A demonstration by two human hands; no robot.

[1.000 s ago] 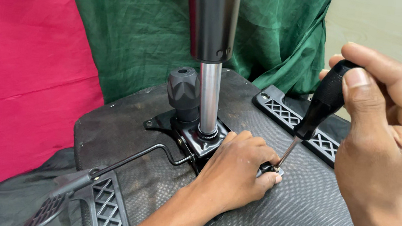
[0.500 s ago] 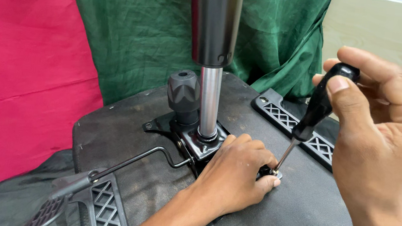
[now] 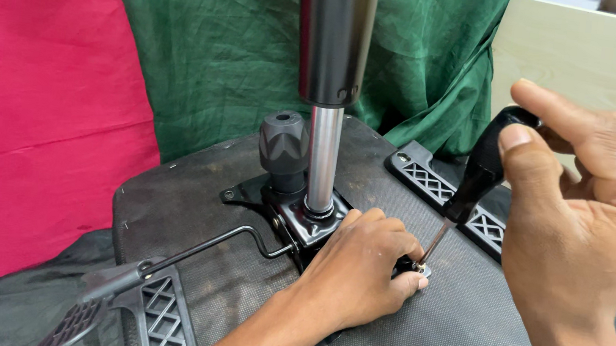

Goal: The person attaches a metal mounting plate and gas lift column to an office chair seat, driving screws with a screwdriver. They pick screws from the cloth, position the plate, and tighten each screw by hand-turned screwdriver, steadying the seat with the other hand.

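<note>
Right hand wrapped round the black screwdriver handle, tip on a tiny slippery screw. Left hand flat on the stiff metal seat plate, fingertips pinching by the screw. Best gripped high on the fat handle.

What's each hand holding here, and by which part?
Right hand grips the screwdriver by its black handle. Left hand presses on the mechanism plate beside the screw.

Glossy metal piston, matt plastic knob

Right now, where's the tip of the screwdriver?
In the head view, the screwdriver tip sits on a small screw right of centre, beside the left hand fingertips, just right of the black metal mechanism plate.
</note>
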